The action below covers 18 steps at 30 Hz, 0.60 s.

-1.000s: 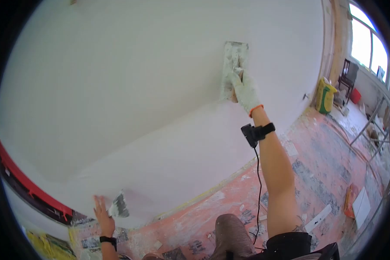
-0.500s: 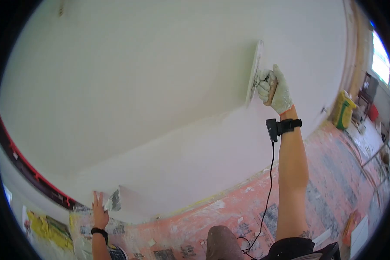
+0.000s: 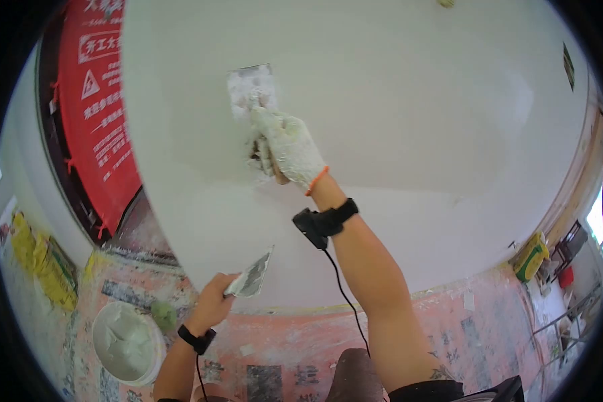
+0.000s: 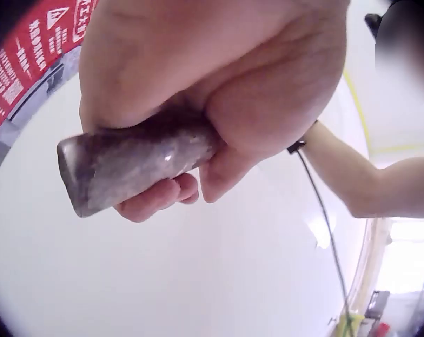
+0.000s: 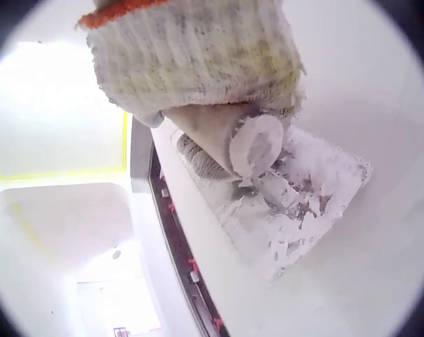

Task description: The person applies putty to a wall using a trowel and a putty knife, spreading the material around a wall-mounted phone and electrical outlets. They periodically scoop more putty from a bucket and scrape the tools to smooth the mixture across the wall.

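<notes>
My right hand (image 3: 289,144), in a white glove with an orange cuff, grips the wooden handle of a plastering trowel (image 3: 250,84). The trowel's plate lies against the white wall (image 3: 395,107), left of the wall's middle. White compound coats its back and the handle's end (image 5: 256,146) in the right wrist view. Lower down, my bare left hand (image 3: 211,301) holds a putty knife (image 3: 254,276), its smeared blade pointing up and right in front of the wall. The left wrist view shows the fingers curled round the knife's worn grey handle (image 4: 138,168); its blade is hidden there.
A white bucket (image 3: 159,352) with pale compound inside stands on the pink floor covering (image 3: 409,335) at lower left. Behind it are yellow bags (image 3: 50,268). A red printed banner (image 3: 94,107) hangs in the doorway left of the wall. Another yellow-green bag (image 3: 530,258) stands far right.
The head view has swung left, bringing in the banner and bucket. My right hand has carried the trowel leftward; its plate, edge-on half a second ago, now lies flatter. My left fingers, earlier spread, are curled.
</notes>
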Tool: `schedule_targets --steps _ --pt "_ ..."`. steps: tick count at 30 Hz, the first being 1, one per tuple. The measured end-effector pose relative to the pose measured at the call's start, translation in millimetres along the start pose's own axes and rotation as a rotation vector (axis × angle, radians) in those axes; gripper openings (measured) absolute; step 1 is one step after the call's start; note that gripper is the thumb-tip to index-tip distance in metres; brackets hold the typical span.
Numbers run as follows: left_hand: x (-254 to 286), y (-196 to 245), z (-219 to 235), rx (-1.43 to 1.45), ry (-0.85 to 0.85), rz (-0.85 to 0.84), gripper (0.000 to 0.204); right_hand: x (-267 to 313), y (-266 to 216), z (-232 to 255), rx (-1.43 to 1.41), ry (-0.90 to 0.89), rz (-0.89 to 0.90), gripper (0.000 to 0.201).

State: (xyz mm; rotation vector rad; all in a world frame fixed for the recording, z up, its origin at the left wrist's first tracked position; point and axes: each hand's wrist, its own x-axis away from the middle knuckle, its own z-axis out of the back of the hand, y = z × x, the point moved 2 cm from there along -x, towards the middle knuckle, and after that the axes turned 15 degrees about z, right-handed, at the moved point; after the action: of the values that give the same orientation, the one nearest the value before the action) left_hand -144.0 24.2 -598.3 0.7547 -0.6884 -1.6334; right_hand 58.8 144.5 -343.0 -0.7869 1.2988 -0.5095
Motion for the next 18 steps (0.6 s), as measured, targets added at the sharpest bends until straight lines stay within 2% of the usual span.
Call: schedule_targets --steps 2,3,5,7,8,9,11,13,15,16,17,18 --pt "36.8 -3.1 26.6 0.029 -0.063 0.152 0.034 -15.8 18.5 -71.1 -0.032 -0.045 0.015 0.046" --pt "50.4 -19.2 38.8 0.046 -0.056 0.159 0.034 -22.6 27.4 -104.1 0.034 -0.096 0.016 0.046" --pt "84.1 -55.5 55.8 0.366 -0.009 0.182 0.026 -26.0 42.6 -163.8 0.109 -0.160 0.011 0.046" --pt "101.0 -78.5 74.4 0.353 -0.004 0.241 0.028 -26.1 54.3 -199.9 0.147 -0.268 -0.066 0.043" --pt "107.8 -82.2 85.0 0.383 -0.016 0.257 0.026 -24.0 62.5 -212.3 0.193 -0.272 -0.036 0.042" --pt "110.9 -88.1 94.8 0.409 -0.027 0.272 0.026 -17.9 69.9 -214.2 0.203 -0.273 -0.036 0.042" --pt "109.4 -98.8 102.8 0.425 -0.062 0.304 0.027 6.9 64.9 -204.6 0.646 -0.317 0.385 0.032" --pt "114.2 -98.3 106.0 0.451 -0.100 0.376 0.029 39.6 36.2 -182.3 0.293 -0.250 0.179 0.025" --pt "113.0 -81.8 109.7 0.605 -0.279 0.510 0.031 63.4 15.2 -154.3 0.349 -0.187 0.015 0.025" --pt "108.7 -83.9 102.2 0.593 -0.328 0.423 0.032 76.3 29.5 -135.8 -0.011 -0.099 0.021 0.028" --pt "106.3 -82.7 95.6 0.592 -0.333 0.440 0.032 91.0 39.7 -127.0 -0.369 0.002 0.026 0.032" --pt "103.1 -73.6 87.7 0.562 -0.363 0.421 0.033 104.9 47.6 -116.5 -0.379 0.012 0.012 0.032"
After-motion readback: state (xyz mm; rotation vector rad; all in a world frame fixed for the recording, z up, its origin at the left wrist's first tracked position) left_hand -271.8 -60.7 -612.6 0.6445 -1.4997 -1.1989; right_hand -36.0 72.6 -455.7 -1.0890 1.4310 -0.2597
